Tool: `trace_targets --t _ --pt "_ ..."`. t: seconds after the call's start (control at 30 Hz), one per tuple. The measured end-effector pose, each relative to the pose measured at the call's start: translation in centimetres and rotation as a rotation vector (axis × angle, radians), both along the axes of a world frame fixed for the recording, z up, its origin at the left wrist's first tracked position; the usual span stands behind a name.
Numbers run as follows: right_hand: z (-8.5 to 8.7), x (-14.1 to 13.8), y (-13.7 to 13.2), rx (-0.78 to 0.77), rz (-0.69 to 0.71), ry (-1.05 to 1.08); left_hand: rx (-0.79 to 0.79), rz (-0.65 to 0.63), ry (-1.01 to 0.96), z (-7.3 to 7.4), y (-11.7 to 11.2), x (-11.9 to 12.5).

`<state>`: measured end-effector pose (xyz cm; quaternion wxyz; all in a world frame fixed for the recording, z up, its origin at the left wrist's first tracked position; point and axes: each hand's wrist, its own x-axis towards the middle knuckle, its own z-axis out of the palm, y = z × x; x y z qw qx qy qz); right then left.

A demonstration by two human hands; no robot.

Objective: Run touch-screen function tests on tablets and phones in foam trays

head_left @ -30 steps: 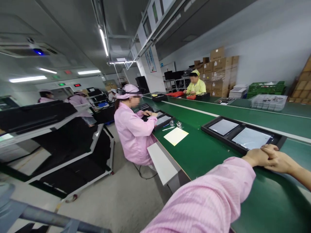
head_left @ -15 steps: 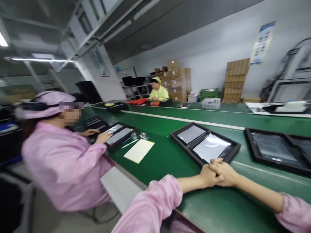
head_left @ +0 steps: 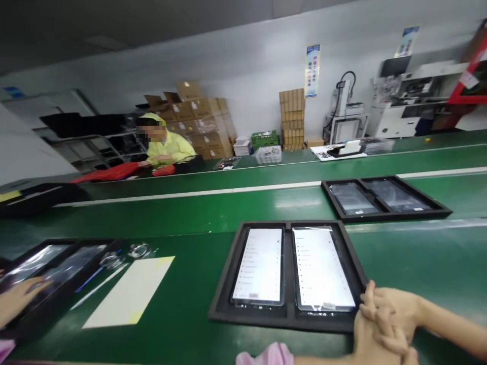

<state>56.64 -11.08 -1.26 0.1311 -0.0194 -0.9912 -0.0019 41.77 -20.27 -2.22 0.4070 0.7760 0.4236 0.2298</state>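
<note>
While the left hand (head_left: 369, 334) and the right hand (head_left: 399, 309) rest clasped at the near right corner of the black tray (head_left: 319, 323), their fingers are laced together around each other and grip no object; whether they touch the rim cannot be told. Inside that tray, one to each compartment, lie a left tablet (head_left: 259, 266) and a right tablet (head_left: 321, 268), faces up and screens lit. The tray looks like light, slightly yielding foam, best taken by its two outer side walls and kept level; the tablets seem thin, stiff and fragile, their shiny front likely slippery, so opposite long edges would be the safer hold, with no pressure on the glass. Left of the tray lie a pale sheet (head_left: 131, 291) and, farther left, a co-worker's hand (head_left: 19, 299) over another tray. Beyond its far right corner sits a second black tray (head_left: 403, 216) with dark screens. Well beyond the tray, to the left, a person in yellow (head_left: 167, 147) works before stacked cartons (head_left: 213, 126).
</note>
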Motion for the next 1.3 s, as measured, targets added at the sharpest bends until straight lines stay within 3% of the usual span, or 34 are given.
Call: trace_targets --t 0.1,0.2,0.27,0.33,0.43,0.53,0.67,0.77,0.87,0.9,0.97,1.03,1.1,1.2,1.3 --pt "2.5 2.9 1.0 -0.112 0.001 0.06 0.073 -0.196 0.016 3.5 1.3 -0.4" --pt "4.8 3.3 1.2 -0.115 -0.086 0.077 0.272 -0.193 0.047 5.4 1.6 -4.0" --pt "6.1 1.8 1.3 -0.041 -0.169 0.095 0.438 -0.019 0.147 5.6 1.4 -7.8" --pt "7.0 -1.0 1.7 -0.019 -0.274 0.143 0.534 0.306 0.31 5.3 1.5 -12.5" --pt "7.5 -6.5 2.8 -0.185 -0.343 0.129 0.521 0.782 0.547 4.4 2.4 -19.3" --pt "6.7 -11.1 3.9 -0.361 -0.258 0.032 0.461 0.977 0.655 3.2 3.0 -23.5" --pt "5.8 -12.0 4.7 -0.403 -0.198 0.007 0.415 0.968 0.631 2.5 1.6 -24.1" --pt "6.3 -9.8 5.1 -0.388 -0.208 0.037 0.302 0.797 0.496 3.4 0.1 -24.6" --pt "7.0 -7.7 5.7 -0.374 -0.266 0.128 0.188 0.591 0.309 5.0 0.6 -27.9" --pt "7.0 -7.4 5.9 -0.37 -0.293 0.183 0.18 0.59 0.266 5.3 1.4 -29.3" --pt "6.6 -7.4 6.1 -0.346 -0.342 0.313 0.181 0.714 0.219 5.6 3.6 -31.9" --pt "5.9 -8.1 6.1 -0.293 -0.345 0.383 0.141 0.871 0.181 5.0 5.8 -33.5" --pt "5.2 -9.0 5.9 -0.247 -0.305 0.33 0.055 0.938 0.118 4.1 7.3 -34.1" --pt "5.2 -10.0 5.3 -0.223 -0.237 0.226 -0.027 0.894 0.043 3.0 7.6 -34.2" --pt "5.9 -10.1 4.9 -0.167 -0.19 0.272 -0.003 0.85 0.087 2.8 7.2 -34.2"
